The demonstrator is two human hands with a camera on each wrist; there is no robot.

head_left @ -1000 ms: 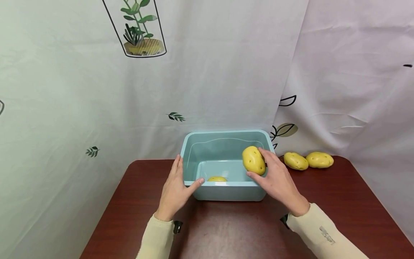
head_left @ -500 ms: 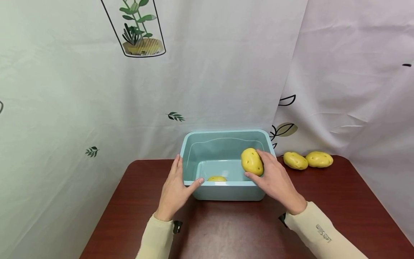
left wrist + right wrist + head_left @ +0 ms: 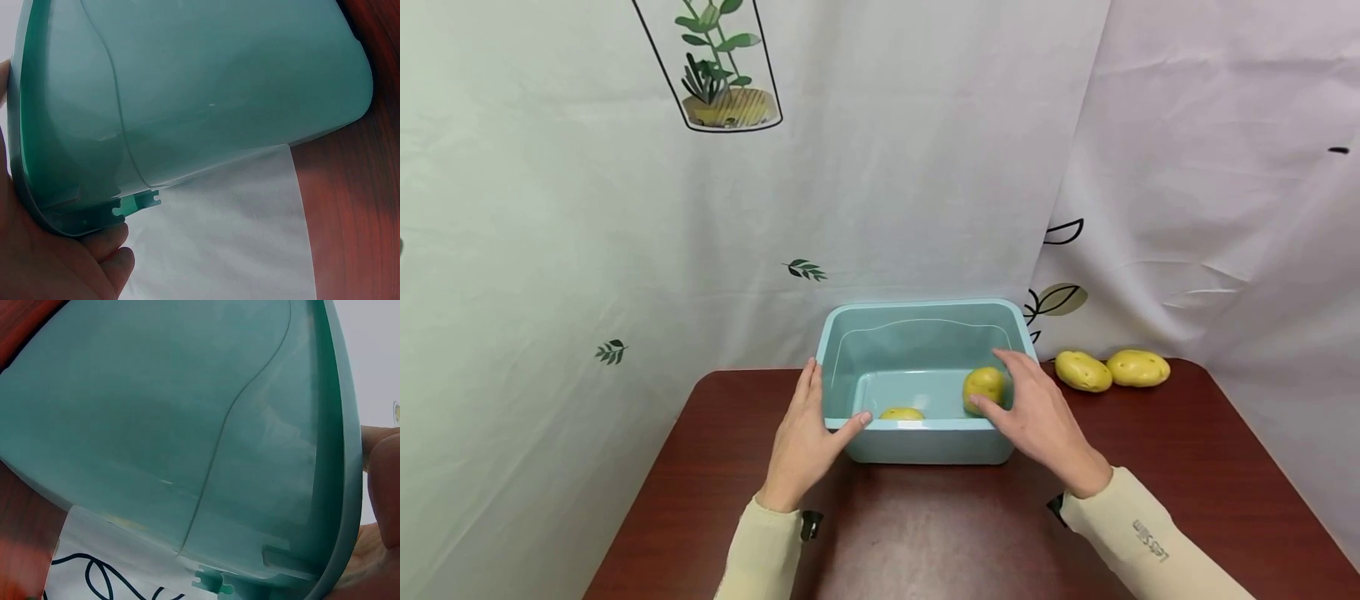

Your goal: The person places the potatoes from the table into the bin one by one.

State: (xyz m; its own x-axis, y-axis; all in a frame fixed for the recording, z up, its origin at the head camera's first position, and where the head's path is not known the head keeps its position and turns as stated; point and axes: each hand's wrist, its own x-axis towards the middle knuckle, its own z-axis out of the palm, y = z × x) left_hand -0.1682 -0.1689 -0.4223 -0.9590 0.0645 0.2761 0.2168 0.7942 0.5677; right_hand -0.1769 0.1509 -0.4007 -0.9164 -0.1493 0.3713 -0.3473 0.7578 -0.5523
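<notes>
Progress reads as about half: two in, two out; container is one light-blue rectangular plastic bin (image 3: 932, 447) with rounded corners; inside, one yellow oval pitted potato (image 3: 983, 382) is toward the bin's right end, partly behind the right thumb; can't tell whether it touches the bin floor; second yellow potato (image 3: 903, 413) is at the bin's front wall, mostly hidden by the rim; outstanding, I'd judge: third yellow potato (image 3: 1083, 372) and fourth yellow potato (image 3: 1138, 368), end to end, right of the bin on the dark-red wood-grain table (image 3: 917, 533); right hand (image 3: 1048, 425) is over the bin's front right corner, thumb and fingers spread, pinching nothing; left hand (image 3: 805, 458) lies along the bin's left side, fingers straight, thumb apart at the front rim; count: four potatoes, one bin, one table, two hands.
</notes>
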